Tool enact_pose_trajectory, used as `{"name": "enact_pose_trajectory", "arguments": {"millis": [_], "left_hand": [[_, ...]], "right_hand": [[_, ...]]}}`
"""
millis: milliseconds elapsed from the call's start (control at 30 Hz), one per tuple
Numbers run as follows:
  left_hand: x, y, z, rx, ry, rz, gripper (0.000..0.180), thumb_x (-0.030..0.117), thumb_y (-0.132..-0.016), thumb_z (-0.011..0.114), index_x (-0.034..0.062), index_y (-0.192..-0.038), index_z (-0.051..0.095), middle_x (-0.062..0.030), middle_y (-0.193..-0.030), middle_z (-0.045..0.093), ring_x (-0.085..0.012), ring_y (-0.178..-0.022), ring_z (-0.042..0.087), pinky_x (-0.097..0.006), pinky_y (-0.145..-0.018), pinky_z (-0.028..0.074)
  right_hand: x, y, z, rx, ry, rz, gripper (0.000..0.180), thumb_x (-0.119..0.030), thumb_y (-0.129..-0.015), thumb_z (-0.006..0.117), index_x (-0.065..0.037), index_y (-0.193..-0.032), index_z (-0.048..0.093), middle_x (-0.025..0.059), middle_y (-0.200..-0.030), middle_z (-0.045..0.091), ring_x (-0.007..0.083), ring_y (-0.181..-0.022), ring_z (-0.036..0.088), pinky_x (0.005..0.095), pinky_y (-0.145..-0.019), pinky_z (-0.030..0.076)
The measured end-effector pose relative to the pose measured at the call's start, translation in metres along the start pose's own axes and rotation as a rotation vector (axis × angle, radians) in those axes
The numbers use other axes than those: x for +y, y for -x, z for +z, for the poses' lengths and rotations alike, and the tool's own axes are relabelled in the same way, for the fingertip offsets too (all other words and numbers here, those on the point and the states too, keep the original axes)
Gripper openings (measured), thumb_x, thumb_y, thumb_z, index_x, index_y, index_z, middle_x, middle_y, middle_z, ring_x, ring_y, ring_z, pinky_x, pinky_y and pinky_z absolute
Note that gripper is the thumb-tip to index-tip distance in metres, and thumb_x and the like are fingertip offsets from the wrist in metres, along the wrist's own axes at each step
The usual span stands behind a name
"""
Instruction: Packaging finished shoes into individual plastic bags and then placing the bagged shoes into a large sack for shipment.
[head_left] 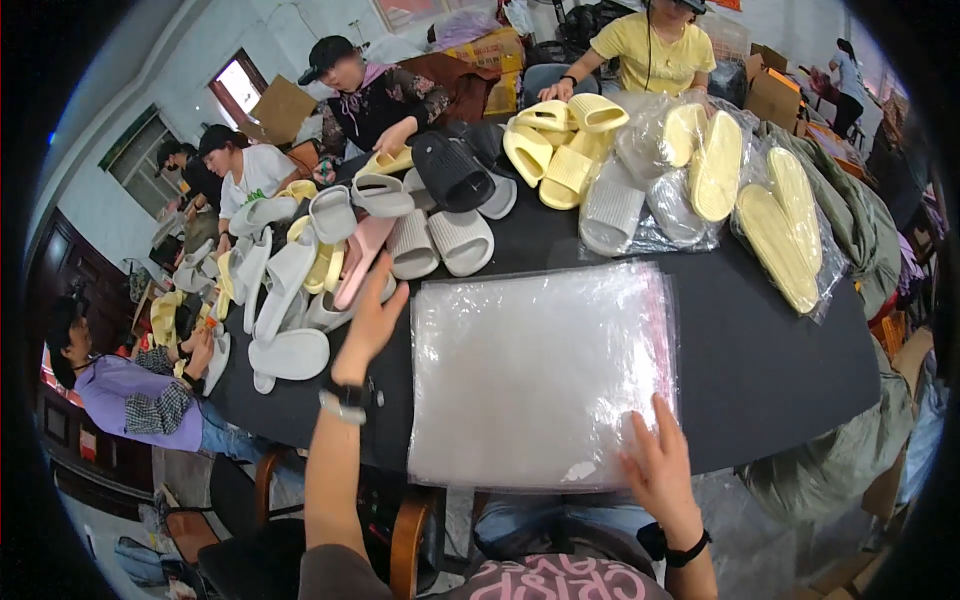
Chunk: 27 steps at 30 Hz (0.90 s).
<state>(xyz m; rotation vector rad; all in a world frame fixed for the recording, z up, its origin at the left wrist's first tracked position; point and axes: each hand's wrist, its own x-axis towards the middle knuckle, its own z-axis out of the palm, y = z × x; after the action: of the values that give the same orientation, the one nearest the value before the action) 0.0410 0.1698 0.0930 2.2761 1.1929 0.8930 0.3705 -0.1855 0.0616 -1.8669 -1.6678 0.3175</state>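
A thick, shiny stack of clear plastic bags lies flat on the black table before me, pinkish along its right edge. My right hand rests at its lower right corner, fingers stretched and apart. Beyond the stack's left edge, my left hand reaches out with fingers spread, close to a pink slipper and the grey slippers around it; whether it touches one I cannot tell. A pair of ribbed grey slippers sits just behind the stack. Neither hand appears to hold anything.
Grey and yellow slippers heap along the table's left side, with a white-grey one nearest. Yellow slippers stand at the back. Bagged slippers lie at the right. Several people work around the far and left sides. A wooden chair arm is below.
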Motion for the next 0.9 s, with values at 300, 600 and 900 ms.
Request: {"name": "enact_pose_trajectory", "arguments": {"millis": [300,600,900], "left_hand": [[-0.005,0.139,0.042,-0.105,0.874,-0.422,0.073,0.038,-0.106,0.04,-0.0043,-0.154,0.005,-0.0178,-0.163,0.007,-0.0238,-0.151,0.007,-0.034,-0.121,0.009],[-0.003,0.109,0.043,-0.217,0.401,-0.296,0.081,0.041,-0.104,0.044,-0.0026,-0.155,-0.001,-0.0189,-0.164,-0.002,-0.0283,-0.152,-0.003,-0.039,-0.122,0.004],[-0.013,0.133,0.037,-0.255,0.148,-0.175,0.086,0.015,-0.096,0.059,0.001,-0.156,-0.001,-0.0209,-0.163,0.004,-0.03,-0.151,0.007,-0.038,-0.121,0.011]], "right_hand": [[0.079,-0.05,0.001,0.046,-0.472,0.134,0.075,-0.02,-0.097,0.056,0.004,-0.154,0.015,0.0253,-0.159,0.021,0.0351,-0.148,0.022,0.0406,-0.119,0.018],[0.101,-0.081,0.014,-0.223,-0.233,-0.089,0.09,-0.028,-0.091,0.069,0.004,-0.154,0.013,0.0262,-0.159,0.019,0.0357,-0.148,0.022,0.0403,-0.118,0.023],[0.102,-0.088,0.016,-0.148,-0.253,-0.072,0.098,-0.038,-0.084,0.077,0.006,-0.152,0.021,0.0275,-0.154,0.029,0.0381,-0.143,0.029,0.0411,-0.116,0.027]]}}
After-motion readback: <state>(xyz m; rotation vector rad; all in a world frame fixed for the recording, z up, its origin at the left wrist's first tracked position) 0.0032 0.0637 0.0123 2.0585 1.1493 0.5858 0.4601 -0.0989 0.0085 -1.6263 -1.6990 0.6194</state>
